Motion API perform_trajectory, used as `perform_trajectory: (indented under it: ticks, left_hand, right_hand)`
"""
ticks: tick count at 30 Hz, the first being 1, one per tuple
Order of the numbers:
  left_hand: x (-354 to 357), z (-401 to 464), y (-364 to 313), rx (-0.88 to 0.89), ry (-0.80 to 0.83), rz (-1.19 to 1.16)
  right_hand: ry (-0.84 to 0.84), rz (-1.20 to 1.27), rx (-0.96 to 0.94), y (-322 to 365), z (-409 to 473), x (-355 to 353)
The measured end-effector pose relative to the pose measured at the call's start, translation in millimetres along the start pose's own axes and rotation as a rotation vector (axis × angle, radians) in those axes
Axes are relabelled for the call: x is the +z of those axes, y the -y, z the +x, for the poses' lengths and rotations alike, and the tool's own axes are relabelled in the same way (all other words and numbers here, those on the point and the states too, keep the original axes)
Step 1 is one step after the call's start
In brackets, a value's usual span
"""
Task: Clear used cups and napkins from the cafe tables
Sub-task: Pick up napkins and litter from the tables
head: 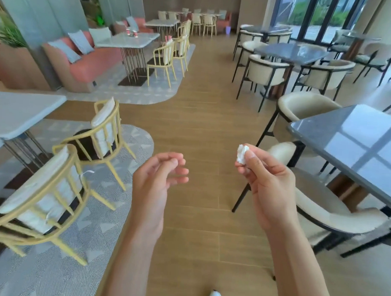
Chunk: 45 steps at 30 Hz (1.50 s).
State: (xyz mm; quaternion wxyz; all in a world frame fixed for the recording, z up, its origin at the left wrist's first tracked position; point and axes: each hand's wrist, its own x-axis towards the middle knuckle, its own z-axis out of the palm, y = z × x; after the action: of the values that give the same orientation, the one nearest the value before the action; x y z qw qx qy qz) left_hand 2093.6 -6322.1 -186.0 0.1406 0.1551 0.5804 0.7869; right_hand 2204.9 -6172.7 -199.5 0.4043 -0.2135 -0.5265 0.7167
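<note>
Only a crumpled napkin (242, 154) in the right hand's (267, 183) pinching grip, left hand (154, 179) loosely curled, empty.

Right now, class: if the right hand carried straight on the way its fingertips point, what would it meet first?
The right hand, pinching a crumpled napkin, points up and leftward across the aisle. Its path looks free over the bare wooden floor; the first thing beyond is probably the yellow chair by the marble table, though depth is unclear.

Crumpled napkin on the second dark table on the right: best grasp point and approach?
Pinch the crumpled napkin across its raised middle, coming straight down from above. It lies low on the dark tabletop with chairs crowding the edges, so side approaches look awkward. Its detail is blurred.
</note>
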Motion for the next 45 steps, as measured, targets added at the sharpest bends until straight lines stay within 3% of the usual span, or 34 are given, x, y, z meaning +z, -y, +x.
perform_trajectory:
  ticks: [8, 15, 20, 26, 35, 45]
  left_hand:
    - [74, 177, 6, 0.070, -0.096, -0.048]
    - [102, 329, 76, -0.005, -0.138, -0.048]
    - [147, 478, 115, -0.035, -0.084, -0.083]
    - [215, 667, 106, 0.033, 0.069, -0.120]
    - [287, 842, 154, -0.001, 0.255, 0.040]
    - [405, 1098, 203, 0.019, 0.186, 0.123]
  right_hand:
    - [0.129, 0.012, 0.012, -3, 208, 34]
    - [0.092, -0.043, 0.081, -69, 356, 39]
    - [0.039, -0.081, 0.070, -103, 495, 56]
    - [-0.001, -0.042, -0.029, -97, 674, 95]
    - [-0.124, -0.022, -0.029, -140, 859, 96]
    - [-0.061, 0.026, -0.018, -189, 1157, 105]
